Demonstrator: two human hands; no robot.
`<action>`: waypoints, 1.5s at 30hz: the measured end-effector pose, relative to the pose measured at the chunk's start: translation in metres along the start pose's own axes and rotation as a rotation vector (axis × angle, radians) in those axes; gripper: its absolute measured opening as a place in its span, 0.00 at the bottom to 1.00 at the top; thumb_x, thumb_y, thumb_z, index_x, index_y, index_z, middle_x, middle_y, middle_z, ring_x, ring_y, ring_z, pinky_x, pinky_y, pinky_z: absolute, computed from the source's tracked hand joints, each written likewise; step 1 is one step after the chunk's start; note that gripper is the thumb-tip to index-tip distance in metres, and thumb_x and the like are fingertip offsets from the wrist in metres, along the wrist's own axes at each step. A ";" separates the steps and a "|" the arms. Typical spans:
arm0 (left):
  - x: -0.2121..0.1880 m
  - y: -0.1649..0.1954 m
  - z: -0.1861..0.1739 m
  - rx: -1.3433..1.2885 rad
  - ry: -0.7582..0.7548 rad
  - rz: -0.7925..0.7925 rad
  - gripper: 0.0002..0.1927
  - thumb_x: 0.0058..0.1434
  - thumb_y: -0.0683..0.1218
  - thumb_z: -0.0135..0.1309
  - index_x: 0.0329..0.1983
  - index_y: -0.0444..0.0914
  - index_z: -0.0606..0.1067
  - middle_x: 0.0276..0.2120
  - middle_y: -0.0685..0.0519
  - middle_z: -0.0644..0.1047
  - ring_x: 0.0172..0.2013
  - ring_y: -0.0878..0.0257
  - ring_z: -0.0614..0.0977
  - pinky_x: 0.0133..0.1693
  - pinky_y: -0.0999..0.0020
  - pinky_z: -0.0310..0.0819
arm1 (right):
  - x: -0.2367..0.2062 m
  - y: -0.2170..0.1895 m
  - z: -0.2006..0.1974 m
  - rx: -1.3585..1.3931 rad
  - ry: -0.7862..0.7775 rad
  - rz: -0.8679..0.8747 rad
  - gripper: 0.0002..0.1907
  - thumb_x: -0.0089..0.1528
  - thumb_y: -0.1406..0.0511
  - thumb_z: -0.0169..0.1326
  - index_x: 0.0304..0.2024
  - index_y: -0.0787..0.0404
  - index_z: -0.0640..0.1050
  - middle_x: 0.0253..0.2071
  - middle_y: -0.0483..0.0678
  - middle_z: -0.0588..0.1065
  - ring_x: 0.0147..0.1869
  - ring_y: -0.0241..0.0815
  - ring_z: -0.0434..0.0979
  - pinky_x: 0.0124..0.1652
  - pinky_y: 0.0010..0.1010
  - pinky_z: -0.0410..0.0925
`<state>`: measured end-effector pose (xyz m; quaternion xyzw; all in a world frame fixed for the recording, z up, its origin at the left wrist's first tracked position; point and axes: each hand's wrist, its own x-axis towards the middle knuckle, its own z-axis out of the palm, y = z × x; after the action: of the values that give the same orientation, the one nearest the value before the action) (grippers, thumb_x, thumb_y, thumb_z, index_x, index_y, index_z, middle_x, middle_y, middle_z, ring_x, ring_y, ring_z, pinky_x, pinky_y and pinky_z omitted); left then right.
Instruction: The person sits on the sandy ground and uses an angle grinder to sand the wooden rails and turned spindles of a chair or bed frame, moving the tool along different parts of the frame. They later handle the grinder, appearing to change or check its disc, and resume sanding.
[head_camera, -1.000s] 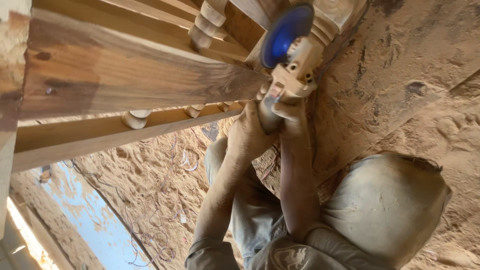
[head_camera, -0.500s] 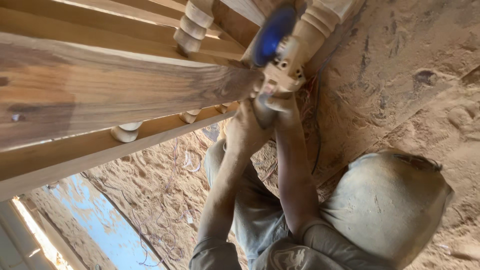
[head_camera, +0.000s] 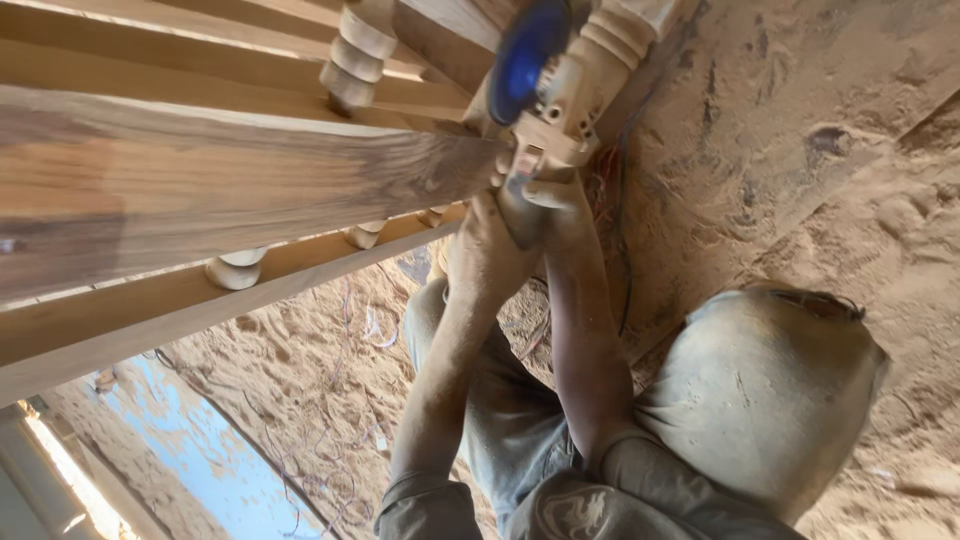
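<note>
Sawdust-coated angle grinder (head_camera: 548, 95) being gripped by both hands, left hand (head_camera: 478, 235) and right hand (head_camera: 560, 195) curled tight round its body, blue disc (head_camera: 522, 45) riding against wooden plank (head_camera: 230, 190) end (far, upper centre). Risking kickback, probably, if disc is catching turned spindle (head_camera: 358, 50).

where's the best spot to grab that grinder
Likely by its slim body behind the head, coming from the end away from the blue disc. The grinder narrows there, and both the left hand and right hand wrap that part, clear of the plank.
</note>
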<state>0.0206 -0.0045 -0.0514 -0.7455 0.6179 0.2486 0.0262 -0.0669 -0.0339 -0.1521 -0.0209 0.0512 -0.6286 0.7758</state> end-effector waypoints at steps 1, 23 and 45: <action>-0.003 -0.002 -0.001 0.000 0.035 0.013 0.39 0.53 0.51 0.65 0.60 0.29 0.60 0.43 0.37 0.78 0.41 0.43 0.85 0.45 0.48 0.81 | 0.000 0.002 -0.001 0.000 0.004 0.014 0.31 0.52 0.71 0.64 0.59 0.65 0.72 0.46 0.53 0.77 0.50 0.47 0.79 0.50 0.38 0.76; 0.012 0.020 0.010 0.074 -0.035 -0.030 0.41 0.47 0.49 0.67 0.57 0.30 0.59 0.48 0.33 0.74 0.49 0.39 0.80 0.49 0.46 0.76 | 0.003 -0.011 -0.006 0.198 0.010 0.051 0.33 0.54 0.71 0.60 0.62 0.70 0.69 0.45 0.53 0.74 0.50 0.47 0.77 0.49 0.47 0.76; -0.026 -0.001 0.013 0.152 -0.036 -0.152 0.41 0.57 0.56 0.63 0.65 0.33 0.58 0.47 0.37 0.78 0.50 0.41 0.83 0.52 0.47 0.78 | -0.015 0.009 0.004 0.156 -0.004 0.144 0.32 0.51 0.71 0.61 0.59 0.67 0.69 0.45 0.54 0.75 0.50 0.48 0.79 0.52 0.42 0.77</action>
<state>0.0138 0.0241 -0.0525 -0.7815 0.5760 0.2116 0.1124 -0.0604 -0.0177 -0.1479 0.0420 0.0022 -0.5731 0.8184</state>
